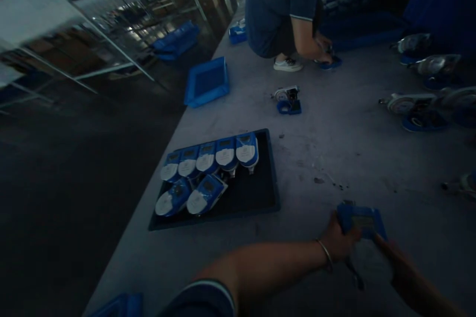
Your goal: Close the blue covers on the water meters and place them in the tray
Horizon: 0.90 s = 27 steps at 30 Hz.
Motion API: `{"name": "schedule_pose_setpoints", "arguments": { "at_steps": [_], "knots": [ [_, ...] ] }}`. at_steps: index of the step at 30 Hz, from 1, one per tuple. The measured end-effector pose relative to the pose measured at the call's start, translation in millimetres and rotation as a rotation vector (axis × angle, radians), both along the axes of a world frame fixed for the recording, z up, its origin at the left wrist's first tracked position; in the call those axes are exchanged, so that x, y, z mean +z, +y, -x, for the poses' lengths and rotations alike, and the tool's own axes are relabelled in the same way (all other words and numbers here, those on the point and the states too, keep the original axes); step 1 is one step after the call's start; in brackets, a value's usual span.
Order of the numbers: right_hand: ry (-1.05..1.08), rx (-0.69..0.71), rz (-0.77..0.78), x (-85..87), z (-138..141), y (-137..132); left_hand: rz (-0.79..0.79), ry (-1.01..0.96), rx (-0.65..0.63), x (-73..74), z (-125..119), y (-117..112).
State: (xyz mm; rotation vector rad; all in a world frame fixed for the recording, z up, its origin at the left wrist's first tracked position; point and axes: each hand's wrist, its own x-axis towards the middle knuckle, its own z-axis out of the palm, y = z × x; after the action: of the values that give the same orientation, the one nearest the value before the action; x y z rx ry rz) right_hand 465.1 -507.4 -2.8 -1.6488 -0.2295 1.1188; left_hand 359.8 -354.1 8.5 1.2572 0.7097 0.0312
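Observation:
At the lower right, my left hand [339, 238] grips the left side of a blue and white water meter [360, 215]. My right hand [394, 253] is closed along the meter's right edge; its fingers are partly hidden and dim. The meter has a blue top with a small display and a pale round part below. To the left lies a dark tray [256, 190] with several similar water meters [206, 158] in it, most in a row along its far side and two nearer me.
A co-worker [286, 10] crouches ahead, hands on a meter part. An opened meter [288, 100] sits mid-surface, and several more [412, 109] stand at right. A blue tray [207, 81] lies near the left edge, beyond which the floor drops lower. Metal-framed tables [111, 49] stand farther left.

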Motion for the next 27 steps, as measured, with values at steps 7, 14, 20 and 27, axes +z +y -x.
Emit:
{"name": "schedule_pose_setpoints", "arguments": {
  "at_steps": [7, 14, 20, 27],
  "knots": [
    [0.49, 0.191, -0.27, 99.9, 119.0, 211.4, -0.193, 0.024, 0.123, 122.1, 134.4, 185.5],
    [0.676, 0.164, -0.273, 52.5, 252.1, 358.0, -0.271, 0.123, 0.422, 55.2, 259.1, 306.8],
    [0.814, -0.008, -0.184, 5.1, 283.2, 393.8, -0.669, 0.329, 0.29, 20.7, 279.4, 325.6],
    [0.651, -0.131, -0.204, -12.4, 317.2, 418.9, -1.425, 0.517, -0.068, 30.5, 358.9, 343.0]
  ]
}}
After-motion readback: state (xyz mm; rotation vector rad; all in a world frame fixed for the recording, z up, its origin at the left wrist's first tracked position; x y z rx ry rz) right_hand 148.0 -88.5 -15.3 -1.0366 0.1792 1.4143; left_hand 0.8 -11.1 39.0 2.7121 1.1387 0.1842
